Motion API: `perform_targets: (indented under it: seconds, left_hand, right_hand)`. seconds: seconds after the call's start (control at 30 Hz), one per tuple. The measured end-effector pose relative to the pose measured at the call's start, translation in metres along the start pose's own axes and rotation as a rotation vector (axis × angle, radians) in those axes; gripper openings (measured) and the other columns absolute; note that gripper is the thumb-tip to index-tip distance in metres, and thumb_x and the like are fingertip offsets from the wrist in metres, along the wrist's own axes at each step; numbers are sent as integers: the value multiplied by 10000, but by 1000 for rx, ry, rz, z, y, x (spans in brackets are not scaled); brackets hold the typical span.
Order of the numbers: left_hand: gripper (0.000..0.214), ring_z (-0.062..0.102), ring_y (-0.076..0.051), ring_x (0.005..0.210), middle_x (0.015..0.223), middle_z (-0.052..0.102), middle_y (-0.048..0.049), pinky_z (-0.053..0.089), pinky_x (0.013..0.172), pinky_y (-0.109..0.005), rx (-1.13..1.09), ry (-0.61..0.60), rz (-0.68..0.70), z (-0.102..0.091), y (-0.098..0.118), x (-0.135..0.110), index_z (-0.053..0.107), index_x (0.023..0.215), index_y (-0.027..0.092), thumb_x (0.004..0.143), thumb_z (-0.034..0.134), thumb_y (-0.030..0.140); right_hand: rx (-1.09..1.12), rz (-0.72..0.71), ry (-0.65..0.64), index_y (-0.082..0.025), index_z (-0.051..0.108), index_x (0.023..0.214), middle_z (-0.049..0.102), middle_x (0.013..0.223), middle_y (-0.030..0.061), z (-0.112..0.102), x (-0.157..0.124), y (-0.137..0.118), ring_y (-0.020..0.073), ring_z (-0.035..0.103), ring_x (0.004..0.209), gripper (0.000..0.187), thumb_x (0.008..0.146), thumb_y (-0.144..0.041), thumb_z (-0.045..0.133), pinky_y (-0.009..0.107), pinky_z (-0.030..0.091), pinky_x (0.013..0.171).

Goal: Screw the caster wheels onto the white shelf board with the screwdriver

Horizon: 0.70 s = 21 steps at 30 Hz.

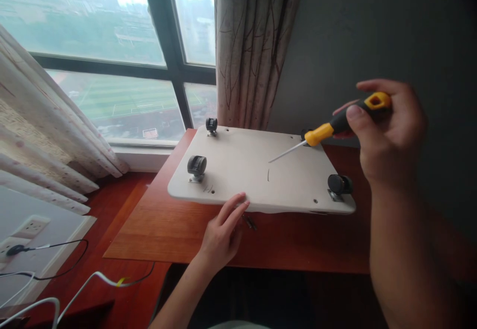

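Note:
My right hand (391, 125) is wrapped round the black and yellow handle of a screwdriver (341, 122), raised over the right part of a white board (246, 170). The screwdriver's thin metal shaft slants down to the left, its tip apart from any caster. My left hand (221, 234) is at the board's near edge, two fingers on top and the thumb lower, against or under the edge. Black swivel casters, among them a near-left caster (196, 166) and a near-right caster (339, 186), stand up from the board's corners. The far-right caster is partly hidden behind the screwdriver.
The board lies on a reddish-brown wooden table (160, 239). Small metal pieces, perhaps screws (249, 222), lie by my left hand. Small holes dot the board. A window (122, 95) and a curtain (249, 45) stand behind. Cables (93, 277) run at the lower left.

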<state>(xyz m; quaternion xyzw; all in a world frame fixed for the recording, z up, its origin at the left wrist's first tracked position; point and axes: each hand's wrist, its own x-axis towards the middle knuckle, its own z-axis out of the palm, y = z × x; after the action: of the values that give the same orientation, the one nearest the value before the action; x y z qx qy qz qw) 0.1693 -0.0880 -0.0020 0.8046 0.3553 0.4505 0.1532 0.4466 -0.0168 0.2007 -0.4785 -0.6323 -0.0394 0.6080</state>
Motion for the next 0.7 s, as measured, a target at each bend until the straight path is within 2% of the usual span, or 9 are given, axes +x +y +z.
perform_targets:
  seconds: [0.03, 0.1, 0.2, 0.27, 0.37, 0.47, 0.57, 0.7]
  left_hand:
    - [636, 530, -239, 1372, 1542, 454, -137, 520, 1084, -343, -7, 2, 5, 0, 0, 0, 472, 1475, 223, 891, 467, -30]
    - [609, 550, -240, 1350, 1532, 459, -152, 536, 1059, -334, -17, 21, 28, -1, 1, -1, 494, 1450, 206, 890, 478, -33]
    - [565, 590, -236, 1293, 1474, 511, -170, 559, 1009, -316, -6, 56, 96, -2, 2, -4, 531, 1404, 181, 886, 497, -41]
    - [526, 620, -230, 1238, 1399, 568, -170, 577, 951, -299, 44, 35, 134, -3, 4, -6, 558, 1367, 172, 888, 500, -39]
    - [407, 678, -217, 1079, 1231, 666, -142, 593, 852, -298, 177, -73, 190, -2, 7, -7, 613, 1271, 171, 919, 495, 6]
    - [290, 698, -217, 931, 1129, 711, -110, 600, 746, -317, 315, -260, 182, 0, 11, -2, 658, 1182, 176, 960, 497, 81]
    - [258, 707, -242, 924, 1208, 702, -109, 604, 694, -340, 442, -449, 107, 4, 13, 5, 671, 1194, 181, 978, 534, 150]
    - [268, 696, -259, 1012, 1287, 675, -109, 599, 711, -339, 499, -586, 88, 9, 10, 13, 671, 1218, 173, 993, 527, 160]
  right_hand:
    - [124, 39, -3, -211, 636, 1258, 700, 916, 68, -4, -18, -4, 195, 691, 751, 403, 885, -351, 699, 289, 544, 553]
    - [222, 150, 32, -229, 649, 1226, 712, 925, 74, -10, -51, -8, 196, 676, 720, 388, 868, -360, 717, 279, 528, 499]
    - [241, 287, 108, -230, 668, 1181, 713, 918, 63, -20, -91, -8, 205, 674, 730, 373, 852, -398, 716, 267, 512, 470]
    - [241, 358, 119, -222, 677, 1169, 716, 891, 65, -27, -112, -8, 216, 676, 743, 373, 844, -400, 722, 273, 518, 481]
    - [223, 423, 97, -220, 684, 1175, 724, 890, 69, -38, -135, -10, 219, 678, 769, 362, 848, -369, 728, 274, 527, 516]
    - [196, 464, 52, -227, 679, 1200, 727, 928, 70, -44, -150, -13, 217, 683, 810, 360, 863, -343, 720, 280, 546, 571]
    - [204, 510, 41, -229, 661, 1247, 720, 959, 73, -46, -160, -15, 215, 677, 837, 397, 871, -344, 714, 288, 559, 614]
    - [239, 539, 101, -229, 658, 1262, 712, 948, 68, -45, -166, -14, 196, 660, 797, 420, 865, -349, 722, 279, 543, 607]
